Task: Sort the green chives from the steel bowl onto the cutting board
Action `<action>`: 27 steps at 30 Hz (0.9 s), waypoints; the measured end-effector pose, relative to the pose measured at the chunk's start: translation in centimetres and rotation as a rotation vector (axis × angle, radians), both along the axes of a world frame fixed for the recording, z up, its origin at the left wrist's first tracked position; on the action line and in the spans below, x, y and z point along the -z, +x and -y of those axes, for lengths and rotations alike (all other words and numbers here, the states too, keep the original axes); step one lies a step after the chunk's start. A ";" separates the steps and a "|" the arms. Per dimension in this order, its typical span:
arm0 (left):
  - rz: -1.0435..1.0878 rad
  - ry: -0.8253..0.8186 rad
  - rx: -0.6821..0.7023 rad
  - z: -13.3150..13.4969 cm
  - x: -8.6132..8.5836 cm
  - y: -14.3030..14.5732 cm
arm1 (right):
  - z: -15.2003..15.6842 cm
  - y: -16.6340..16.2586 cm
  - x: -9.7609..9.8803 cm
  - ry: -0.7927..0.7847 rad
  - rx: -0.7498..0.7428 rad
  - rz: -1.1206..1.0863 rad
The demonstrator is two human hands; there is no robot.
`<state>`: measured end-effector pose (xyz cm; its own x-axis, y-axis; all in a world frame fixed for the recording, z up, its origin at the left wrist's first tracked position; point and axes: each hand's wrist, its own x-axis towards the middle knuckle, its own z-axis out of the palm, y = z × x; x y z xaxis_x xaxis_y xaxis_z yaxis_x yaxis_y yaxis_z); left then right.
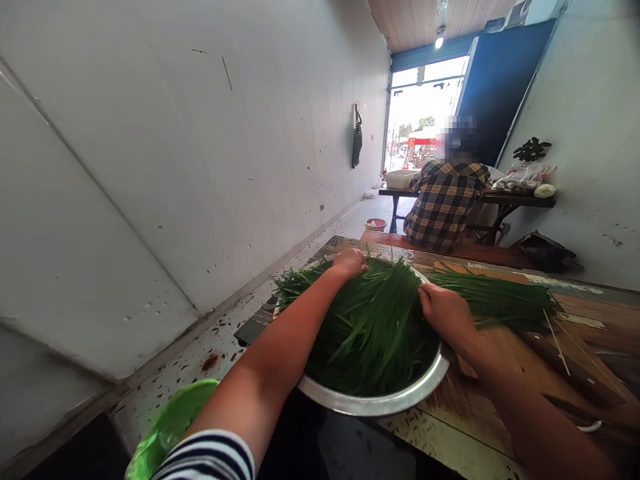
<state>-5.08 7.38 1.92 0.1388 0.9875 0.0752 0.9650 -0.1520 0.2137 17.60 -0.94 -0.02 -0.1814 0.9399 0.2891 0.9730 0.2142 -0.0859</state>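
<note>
A wide metal basin (370, 404) full of long, flat green garlic chives (380, 327) stands at the near edge of the wooden table. My left hand (350, 263) reaches across to the far side of the basin, fingers curled into the chives there; the fingertips are partly hidden. At the basin's right rim is my right hand (446, 312), closed with thumb and fingers on the metal edge, chive leaves close beside it. A second pile of chives (505, 297) lies on the table just right of that hand.
Thin wooden skewers (557, 343) lie on the table (500, 387) at right. Below left is a bin with a green bag (175, 417). Beyond the table, a person in a plaid shirt (445, 203) sits at another table with a white tub (401, 179). A wall runs along the left.
</note>
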 end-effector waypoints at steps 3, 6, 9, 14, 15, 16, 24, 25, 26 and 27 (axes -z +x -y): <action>-0.003 0.078 0.015 0.0 0.1 0.5 | 0.0 0.0 0.0 0.000 -0.006 0.005; -0.051 0.102 -0.006 0.4 -0.1 1.5 | -0.1 0.0 0.1 0.001 -0.007 0.002; -0.083 0.022 -0.046 1.0 -0.6 2.2 | -0.2 0.1 0.1 0.006 -0.007 0.005; 0.106 0.002 -0.056 1.2 -1.1 1.7 | 0.0 0.0 -0.1 0.005 -0.009 0.021; 0.145 0.010 -0.054 1.1 -1.1 1.6 | 0.0 -0.1 -0.1 0.004 -0.011 0.022; 0.171 0.027 -0.054 1.0 -1.1 1.4 | 0.0 -0.1 -0.1 0.005 -0.012 0.022; 0.175 0.044 0.019 0.4 -0.6 0.8 | 0.1 -0.1 -0.1 0.001 -0.009 0.023; 0.159 0.030 0.046 0.3 -0.5 0.8 | 0.1 -0.1 -0.1 0.000 -0.008 0.024; 0.141 0.021 0.069 0.3 -0.4 0.8 | 0.1 -0.1 -0.1 -0.002 -0.008 0.024; 0.129 0.021 0.081 0.2 -0.3 0.8 | 0.1 -0.1 -0.1 -0.002 -0.007 0.023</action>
